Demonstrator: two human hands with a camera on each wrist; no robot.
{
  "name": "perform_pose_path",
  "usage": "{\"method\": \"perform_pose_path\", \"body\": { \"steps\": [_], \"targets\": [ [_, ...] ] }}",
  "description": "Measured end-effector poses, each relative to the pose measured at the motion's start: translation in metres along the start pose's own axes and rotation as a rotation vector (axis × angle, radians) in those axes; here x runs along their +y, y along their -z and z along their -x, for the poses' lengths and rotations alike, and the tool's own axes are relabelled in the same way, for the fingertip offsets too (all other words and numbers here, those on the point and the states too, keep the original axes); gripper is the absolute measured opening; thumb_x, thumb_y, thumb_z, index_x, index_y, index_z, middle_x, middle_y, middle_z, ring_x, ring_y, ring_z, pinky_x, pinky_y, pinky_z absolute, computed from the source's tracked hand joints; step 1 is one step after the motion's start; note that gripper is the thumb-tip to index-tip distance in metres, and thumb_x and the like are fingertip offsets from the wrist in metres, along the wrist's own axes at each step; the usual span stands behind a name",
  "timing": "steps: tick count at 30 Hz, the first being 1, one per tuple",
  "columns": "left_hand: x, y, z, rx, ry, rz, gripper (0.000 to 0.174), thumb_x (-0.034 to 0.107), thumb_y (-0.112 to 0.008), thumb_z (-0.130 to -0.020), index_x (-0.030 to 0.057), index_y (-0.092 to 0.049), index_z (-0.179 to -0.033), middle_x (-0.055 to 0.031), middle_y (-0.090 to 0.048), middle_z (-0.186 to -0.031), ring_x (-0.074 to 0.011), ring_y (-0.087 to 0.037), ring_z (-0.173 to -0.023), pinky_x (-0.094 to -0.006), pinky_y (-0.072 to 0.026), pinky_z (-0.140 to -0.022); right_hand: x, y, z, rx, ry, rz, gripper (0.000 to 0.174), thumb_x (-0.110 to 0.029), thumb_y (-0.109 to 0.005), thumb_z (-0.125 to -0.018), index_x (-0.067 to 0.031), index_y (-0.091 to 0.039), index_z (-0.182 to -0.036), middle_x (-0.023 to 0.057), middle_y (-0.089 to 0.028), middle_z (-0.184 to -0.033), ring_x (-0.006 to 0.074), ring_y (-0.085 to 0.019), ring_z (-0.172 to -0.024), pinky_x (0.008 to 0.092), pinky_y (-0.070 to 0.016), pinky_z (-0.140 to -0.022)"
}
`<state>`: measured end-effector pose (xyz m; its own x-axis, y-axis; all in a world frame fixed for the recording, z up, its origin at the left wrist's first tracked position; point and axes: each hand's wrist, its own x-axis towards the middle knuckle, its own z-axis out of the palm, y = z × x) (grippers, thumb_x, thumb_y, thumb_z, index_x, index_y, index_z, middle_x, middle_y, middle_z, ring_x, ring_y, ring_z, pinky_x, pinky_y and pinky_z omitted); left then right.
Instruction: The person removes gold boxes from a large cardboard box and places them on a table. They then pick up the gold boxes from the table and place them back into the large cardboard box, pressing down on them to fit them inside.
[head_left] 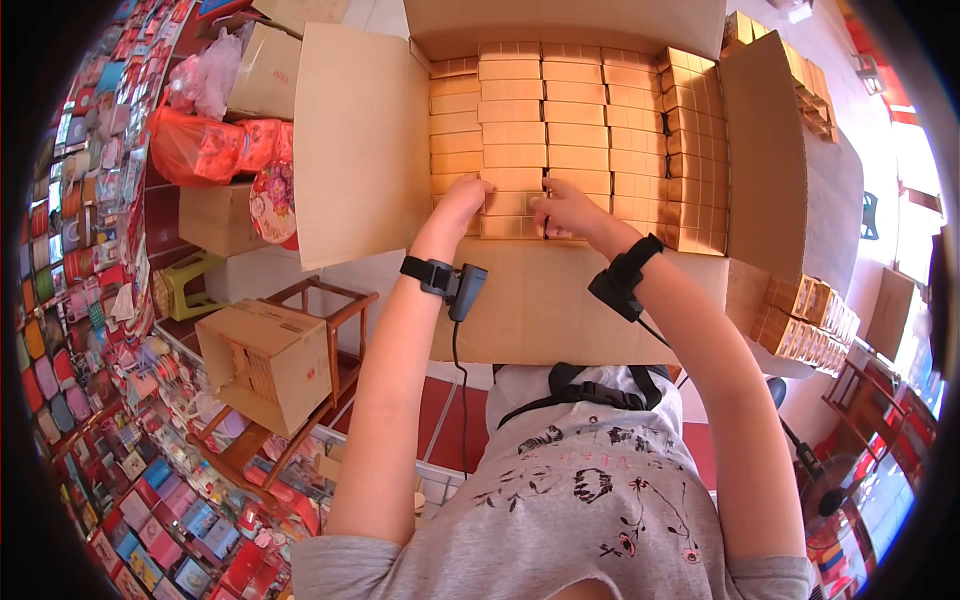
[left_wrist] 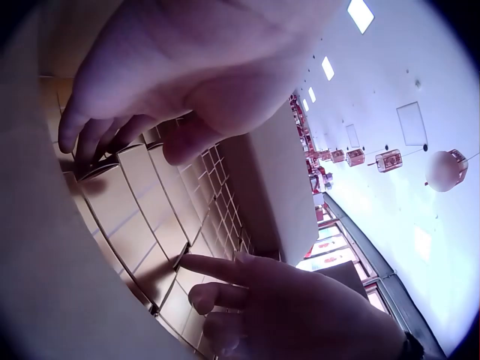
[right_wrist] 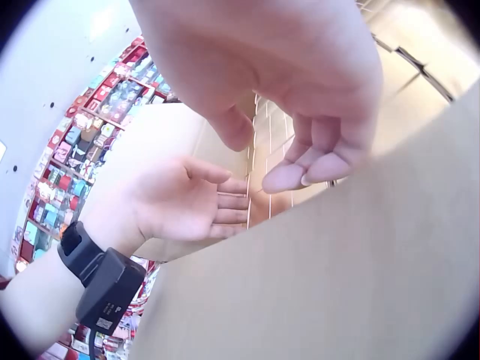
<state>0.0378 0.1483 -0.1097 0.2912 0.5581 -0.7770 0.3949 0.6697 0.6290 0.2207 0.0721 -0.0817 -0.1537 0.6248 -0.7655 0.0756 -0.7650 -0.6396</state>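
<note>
A large open cardboard carton point(head_left: 575, 300) holds rows of small gold boxes point(head_left: 513, 157). Inside its near part, my left hand point(head_left: 463, 205) lies against the left side of a front stack, its fingers fairly straight and reaching down beside the boxes. My right hand point(head_left: 572, 212) is at the right side of that stack. Its index finger points out to a box edge in the left wrist view, while its other fingers bend loosely. Between the two hands sit the front gold boxes point(left_wrist: 124, 206). In the right wrist view, the left hand point(right_wrist: 184, 199) shows its palm and extended fingers.
The carton's flaps point(head_left: 365, 150) stand spread on both sides. More gold boxes point(head_left: 805, 318) are stacked on the table at right. A smaller carton point(head_left: 265, 360) sits on a wooden stool at left, near red plastic bags point(head_left: 200, 145) and shelves of colourful goods point(head_left: 170, 510).
</note>
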Motion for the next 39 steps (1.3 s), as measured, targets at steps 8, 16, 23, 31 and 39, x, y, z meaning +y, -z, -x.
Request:
{"method": "perform_pose_path", "body": {
  "steps": [8,16,23,31,39],
  "targets": [
    [0.006,0.002,0.012,-0.019,-0.031,-0.054,0.016,0.012,-0.048,-0.085,0.0047,-0.057,-0.096,-0.0042,-0.060,-0.096,-0.0127,-0.052,-0.091,-0.0268,-0.0385,-0.077,0.006,0.000,0.004,-0.087,0.023,-0.324,0.068,-0.018,-0.051,-0.089,0.0021,-0.012,-0.141,0.0010,-0.056,-0.077,0.0070,-0.049,-0.061,0.0215,-0.0417,-0.059],
    [0.015,-0.007,0.025,0.013,-0.063,-0.108,0.017,0.013,-0.050,-0.083,0.0021,-0.058,-0.095,-0.0057,-0.059,-0.096,-0.0150,-0.051,-0.091,-0.0276,-0.0381,-0.080,0.007,-0.002,0.014,-0.048,0.033,-0.416,0.069,-0.016,-0.052,-0.086,-0.0001,-0.015,-0.142,0.0035,-0.056,-0.079,0.0079,-0.048,-0.062,0.0217,-0.0423,-0.059],
    [0.022,-0.010,0.032,0.026,-0.038,-0.134,0.023,0.014,-0.051,-0.083,0.0012,-0.056,-0.102,-0.0076,-0.059,-0.102,-0.0156,-0.049,-0.096,-0.0292,-0.0374,-0.085,0.008,-0.002,0.012,-0.062,0.047,-0.347,0.070,-0.021,-0.051,-0.090,0.0018,-0.010,-0.141,0.0008,-0.055,-0.077,0.0067,-0.048,-0.060,0.0217,-0.0425,-0.060],
    [0.004,-0.011,0.014,-0.003,-0.179,-0.148,0.029,0.008,-0.056,-0.076,-0.0060,-0.051,-0.101,-0.0120,-0.060,-0.088,-0.0162,-0.055,-0.076,-0.0289,-0.0448,-0.068,0.006,-0.003,0.006,-0.119,0.040,-0.350,0.054,-0.021,-0.051,-0.091,0.0007,-0.027,-0.134,-0.0003,-0.055,-0.076,0.0058,-0.049,-0.061,0.0216,-0.0425,-0.059],
    [0.008,-0.012,0.018,-0.012,-0.093,-0.260,0.034,0.013,-0.054,-0.081,-0.0025,-0.049,-0.111,-0.0101,-0.061,-0.099,-0.0160,-0.058,-0.090,-0.0284,-0.0448,-0.081,0.011,-0.010,0.005,-0.001,0.034,-0.329,0.055,-0.021,-0.055,-0.085,0.0044,-0.032,-0.129,0.0052,-0.058,-0.082,0.0083,-0.051,-0.066,0.0223,-0.0447,-0.062]
  ]
}}
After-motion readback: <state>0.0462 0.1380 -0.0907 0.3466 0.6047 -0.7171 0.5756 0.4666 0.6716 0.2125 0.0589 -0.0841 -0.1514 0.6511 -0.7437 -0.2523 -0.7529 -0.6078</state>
